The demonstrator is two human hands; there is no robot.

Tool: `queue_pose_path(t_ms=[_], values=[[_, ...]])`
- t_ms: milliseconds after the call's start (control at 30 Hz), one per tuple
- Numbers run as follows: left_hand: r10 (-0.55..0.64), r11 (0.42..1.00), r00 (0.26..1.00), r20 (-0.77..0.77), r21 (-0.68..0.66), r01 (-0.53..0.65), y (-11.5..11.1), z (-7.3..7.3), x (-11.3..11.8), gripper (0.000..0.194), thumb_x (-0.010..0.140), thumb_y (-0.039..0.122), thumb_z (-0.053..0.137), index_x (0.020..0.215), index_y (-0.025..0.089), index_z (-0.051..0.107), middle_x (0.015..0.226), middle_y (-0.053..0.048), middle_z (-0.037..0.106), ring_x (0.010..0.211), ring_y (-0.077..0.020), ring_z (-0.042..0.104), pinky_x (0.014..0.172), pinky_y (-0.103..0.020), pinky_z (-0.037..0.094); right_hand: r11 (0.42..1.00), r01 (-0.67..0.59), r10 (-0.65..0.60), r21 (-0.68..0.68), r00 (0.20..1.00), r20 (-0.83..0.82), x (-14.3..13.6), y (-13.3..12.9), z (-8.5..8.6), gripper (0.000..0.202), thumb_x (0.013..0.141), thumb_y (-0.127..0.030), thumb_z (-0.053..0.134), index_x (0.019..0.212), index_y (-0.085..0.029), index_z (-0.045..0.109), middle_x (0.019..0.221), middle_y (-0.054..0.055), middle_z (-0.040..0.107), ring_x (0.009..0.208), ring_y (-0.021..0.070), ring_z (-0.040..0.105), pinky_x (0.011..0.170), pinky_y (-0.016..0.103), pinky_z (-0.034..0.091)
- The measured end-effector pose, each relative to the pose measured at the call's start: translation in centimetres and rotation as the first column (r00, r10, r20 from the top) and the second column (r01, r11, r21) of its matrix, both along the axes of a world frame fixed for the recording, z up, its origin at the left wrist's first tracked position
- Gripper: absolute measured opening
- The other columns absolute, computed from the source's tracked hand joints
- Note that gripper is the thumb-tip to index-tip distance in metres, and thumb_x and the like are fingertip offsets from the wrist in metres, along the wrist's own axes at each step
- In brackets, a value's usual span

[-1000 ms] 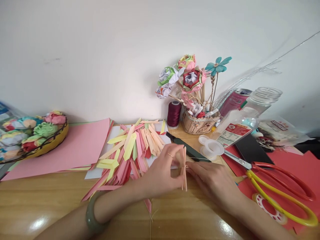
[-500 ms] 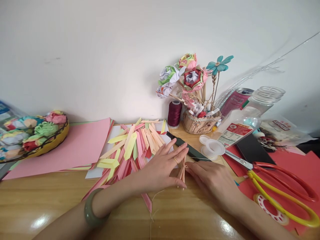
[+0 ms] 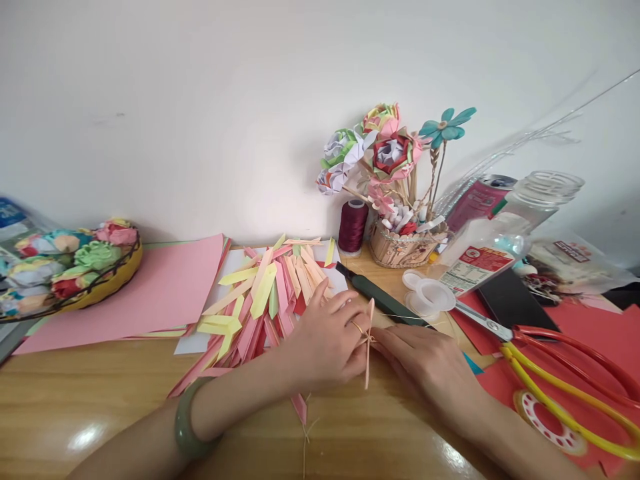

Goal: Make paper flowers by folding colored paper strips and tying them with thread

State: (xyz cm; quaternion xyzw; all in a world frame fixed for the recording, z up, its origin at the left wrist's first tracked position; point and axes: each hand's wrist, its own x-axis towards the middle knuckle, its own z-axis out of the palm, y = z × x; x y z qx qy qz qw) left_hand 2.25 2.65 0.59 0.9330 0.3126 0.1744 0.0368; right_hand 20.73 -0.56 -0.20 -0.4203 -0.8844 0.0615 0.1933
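Note:
Between my hands is a small peach folded-paper piece (image 3: 369, 363), its strips spread up and down from a knotted middle. My left hand (image 3: 325, 337), with a ring on a finger and a green bangle (image 3: 187, 417) on the wrist, curls its fingers against the piece from the left. From the right, my right hand (image 3: 425, 357) pinches the piece near its middle; its fingertips are partly hidden. A thin pale thread (image 3: 407, 316) runs by the right hand. Left of them lies a heap of folded paper strips (image 3: 260, 293) in pink, yellow and peach.
Scissors (image 3: 540, 347) with red and yellow handles lie on red paper at right. Behind stand a maroon thread spool (image 3: 353, 227), a flower basket (image 3: 405, 247) and a tilted plastic bottle (image 3: 477, 260). A dark green pen-like tool (image 3: 385, 299) lies beyond my hands. Pink sheets (image 3: 165, 287) lie left.
My left fingers, stretched out before, have curled in against the peach folded paper. Its strips have fanned out into a vertical spread. My right hand stays in nearly the same place.

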Motion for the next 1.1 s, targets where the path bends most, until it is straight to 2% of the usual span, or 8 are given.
queue_pose_path(t_ms=[200,433,533,633,700,800,900,1100], values=[[-0.014,0.997,0.997,-0.08,0.071,0.02,0.4,-0.1,-0.1,0.027,0.087,0.032,0.034,0.09,0.015,0.055,0.086,-0.003,0.06,0.088,-0.0186,0.05,0.094,-0.048,0.027,1.0,-0.021,0.021,0.007,0.999,-0.038,0.0,0.1,0.2,0.024,0.09,-0.022,0.034,0.085,-0.017,0.057,0.067,0.003,0.059,0.06,0.0145,0.051,0.053,0.025,0.035],[-0.102,0.976,0.994,-0.044,0.187,0.109,0.6,-1.3,-0.4,0.023,0.085,0.011,0.032,0.083,0.013,0.055,0.076,-0.002,0.059,0.072,-0.0143,0.051,0.09,-0.038,0.035,0.998,-0.049,0.05,0.048,0.999,-0.022,0.1,0.0,0.1,0.027,0.091,-0.021,0.03,0.089,-0.015,0.056,0.072,0.005,0.061,0.063,0.0154,0.054,0.055,0.026,0.04],[-0.134,0.965,0.991,-0.021,0.226,0.135,0.5,-1.1,-0.5,0.022,0.082,0.008,0.032,0.082,0.013,0.053,0.071,-0.002,0.056,0.067,-0.0145,0.049,0.076,-0.032,0.042,0.997,-0.047,0.049,0.056,0.998,-0.027,0.1,-0.1,0.3,0.027,0.091,-0.021,0.029,0.091,-0.015,0.055,0.069,0.004,0.06,0.061,0.0151,0.054,0.054,0.025,0.04],[-0.117,0.977,0.991,-0.06,0.171,0.125,0.2,-0.7,-0.5,0.02,0.081,0.008,0.032,0.084,0.014,0.051,0.072,-0.002,0.054,0.066,-0.0157,0.047,0.055,-0.027,0.04,0.999,-0.031,0.031,0.041,0.999,-0.019,0.0,-0.2,0.4,0.027,0.091,-0.021,0.028,0.092,-0.016,0.054,0.069,0.004,0.059,0.06,0.0153,0.054,0.052,0.025,0.039],[-0.068,0.991,0.99,-0.127,0.106,0.082,-0.1,-0.4,-0.3,0.019,0.081,0.008,0.032,0.085,0.014,0.049,0.076,-0.003,0.054,0.068,-0.0167,0.048,0.05,-0.027,0.037,0.999,-0.006,0.005,0.031,1.0,0.006,-0.1,-0.2,0.2,0.027,0.091,-0.021,0.027,0.091,-0.016,0.054,0.068,0.004,0.059,0.06,0.0155,0.053,0.051,0.025,0.038],[0.02,1.0,0.986,-0.168,0.013,-0.018,-0.5,-0.1,0.1,0.016,0.086,0.018,0.031,0.085,0.015,0.047,0.08,-0.003,0.054,0.072,-0.0176,0.048,0.05,-0.027,0.037,0.999,0.035,-0.035,0.018,0.999,0.038,-0.2,-0.2,-0.3,0.025,0.091,-0.021,0.029,0.089,-0.016,0.053,0.071,0.005,0.059,0.063,0.0162,0.054,0.053,0.026,0.038],[0.073,0.995,0.989,-0.132,-0.053,-0.08,-0.5,0.0,0.4,0.022,0.089,0.032,0.03,0.084,0.016,0.046,0.081,-0.003,0.054,0.074,-0.0176,0.048,0.052,-0.028,0.037,0.999,0.041,-0.041,0.0,0.998,0.037,-0.3,-0.1,-0.7,0.022,0.091,-0.022,0.031,0.092,-0.016,0.051,0.078,0.006,0.06,0.068,0.0166,0.055,0.056,0.026,0.038],[-0.01,0.999,0.998,-0.057,-0.053,0.007,-0.1,0.0,0.1,0.024,0.09,0.028,0.026,0.08,0.017,0.046,0.077,-0.001,0.054,0.072,-0.0153,0.046,0.056,-0.028,0.036,0.999,0.031,-0.031,0.018,0.999,-0.018,-0.2,-0.5,-0.2,0.021,0.09,-0.021,0.031,0.083,-0.017,0.051,0.07,0.004,0.056,0.062,0.0156,0.051,0.052,0.026,0.036]])
